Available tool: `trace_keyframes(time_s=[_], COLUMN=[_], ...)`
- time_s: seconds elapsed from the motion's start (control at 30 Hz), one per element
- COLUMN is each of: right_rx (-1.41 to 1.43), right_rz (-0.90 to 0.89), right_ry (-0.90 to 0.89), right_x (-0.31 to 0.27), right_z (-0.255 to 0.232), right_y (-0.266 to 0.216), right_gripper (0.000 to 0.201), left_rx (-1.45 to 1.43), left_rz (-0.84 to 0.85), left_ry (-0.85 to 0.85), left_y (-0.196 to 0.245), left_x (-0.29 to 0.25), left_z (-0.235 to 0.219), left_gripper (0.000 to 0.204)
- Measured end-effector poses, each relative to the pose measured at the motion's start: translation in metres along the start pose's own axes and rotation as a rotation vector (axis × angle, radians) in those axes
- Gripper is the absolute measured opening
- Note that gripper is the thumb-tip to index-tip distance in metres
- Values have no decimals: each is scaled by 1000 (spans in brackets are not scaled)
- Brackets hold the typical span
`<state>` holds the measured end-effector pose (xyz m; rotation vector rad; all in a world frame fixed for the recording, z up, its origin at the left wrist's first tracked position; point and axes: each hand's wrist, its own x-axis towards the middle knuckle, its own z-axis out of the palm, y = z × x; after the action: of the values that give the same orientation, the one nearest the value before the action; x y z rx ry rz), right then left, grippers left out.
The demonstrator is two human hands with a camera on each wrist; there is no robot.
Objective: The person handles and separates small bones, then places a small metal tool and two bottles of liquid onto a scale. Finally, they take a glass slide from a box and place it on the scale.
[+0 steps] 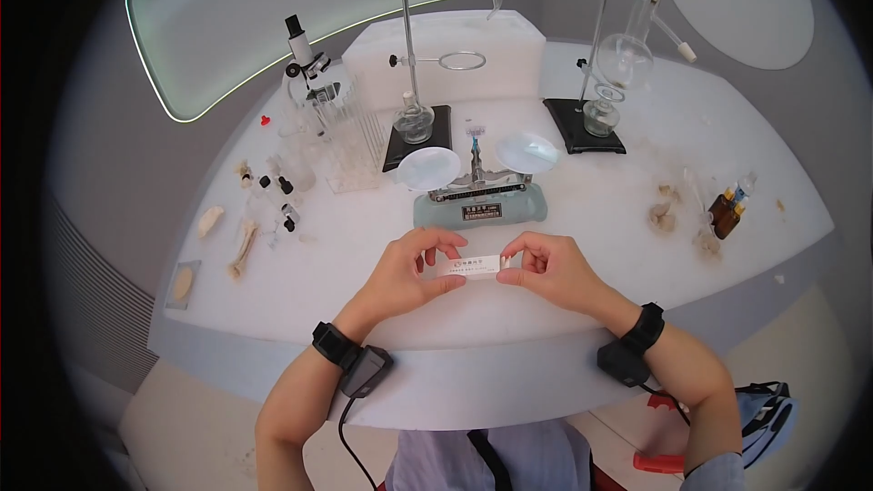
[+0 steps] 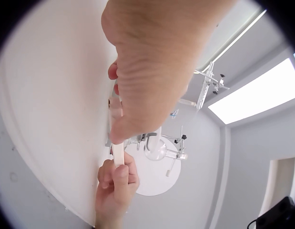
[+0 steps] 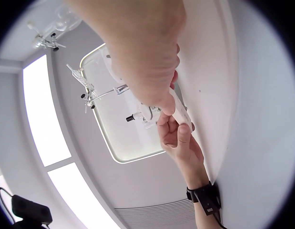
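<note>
A small white box [image 1: 475,266] with printed lettering on its face is held level in front of a balance scale. My left hand [image 1: 406,268] grips its left end, thumb along the lower edge and fingers curled behind. At the other end, the thumb and index finger of my right hand [image 1: 559,268] pinch the box. The left wrist view shows the pale edge of the box [image 2: 118,153] running between the two hands. In the right wrist view the box [image 3: 180,112] lies partly hidden behind the right thumb. The balance scale [image 1: 527,207] has a blue-green base and two white pans.
Two stands on black bases [image 1: 564,118] hold glassware behind the scale. A microscope [image 1: 305,59], a clear rack [image 1: 350,150] and small dropper bottles [image 1: 286,186] stand on the left. On the right are brown bottles [image 1: 725,215] and dried pieces [image 1: 662,216].
</note>
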<state>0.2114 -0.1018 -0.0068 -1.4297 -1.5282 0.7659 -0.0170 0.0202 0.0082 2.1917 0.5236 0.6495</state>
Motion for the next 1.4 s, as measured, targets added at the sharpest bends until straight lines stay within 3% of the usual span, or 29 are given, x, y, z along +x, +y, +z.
trace_keyframes(time_s=[0.33,0.4,0.5,0.7,1.07,1.4], right_rx=[233,415,462,523,480,448], right_rz=[-6,12,-11,72,70,78], right_ry=[112,42,-16,-8,-39,-29], right_x=[2,3,4,4,5,6], right_z=[2,0,-2,-8,-5,-3], right_y=[6,5,3,1,7,12], right_gripper=[19,22,24,19,13,14], left_rx=[-3,-9,10,18,-40,-126], left_rz=[-34,-26,-44,-70,-127,-169], left_ry=[-18,-20,-33,-64,-16,-20], left_y=[-3,-3,-4,-2,-8,-11], left_x=[0,0,-1,-1,-2,-2], left_z=[0,1,1,0,1,0], left_gripper=[28,28,28,28,18,24])
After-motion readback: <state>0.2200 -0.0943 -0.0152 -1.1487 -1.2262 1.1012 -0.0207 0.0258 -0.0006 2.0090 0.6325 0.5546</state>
